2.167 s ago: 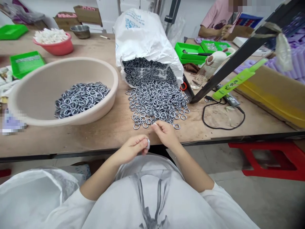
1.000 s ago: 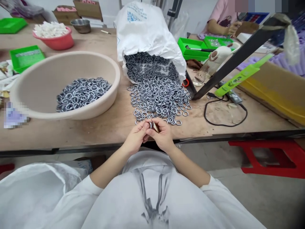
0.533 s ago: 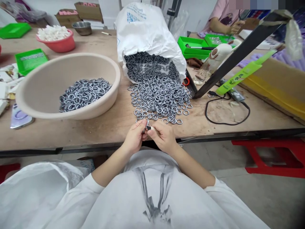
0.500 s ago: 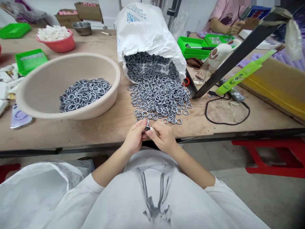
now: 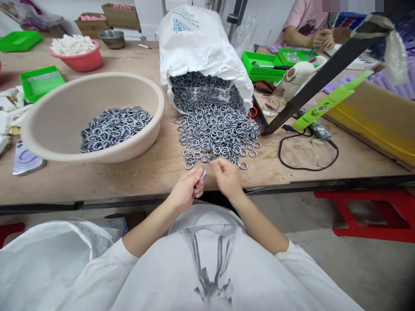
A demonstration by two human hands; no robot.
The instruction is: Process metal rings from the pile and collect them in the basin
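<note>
My left hand (image 5: 188,188), above the table's front edge, is closed around a grey ring (image 5: 203,174); only part of it shows past the thumb and finger. To its right, my right hand (image 5: 227,177) is apart from it, over the front edge of a spilled pile of grey rings (image 5: 220,134). Motion smears its fingertips, so what they hold, if anything, is unclear. The pile runs out of a white sack (image 5: 201,47) lying with its mouth towards me. Left of it, a large beige basin (image 5: 52,125) holds more grey rings (image 5: 113,127).
A slanted dark metal bar (image 5: 301,86) rises right of the sack, near a lime-green tube (image 5: 330,106) and a black cable (image 5: 282,157). Green trays (image 5: 42,84) and a red bowl (image 5: 81,62) stand at the back left. Another person's hands (image 5: 324,39) are at the far right.
My hands have parted: the right moved right and slightly forward towards the pile. The left keeps the ring. The small dark and white piece at my right thumb no longer shows.
</note>
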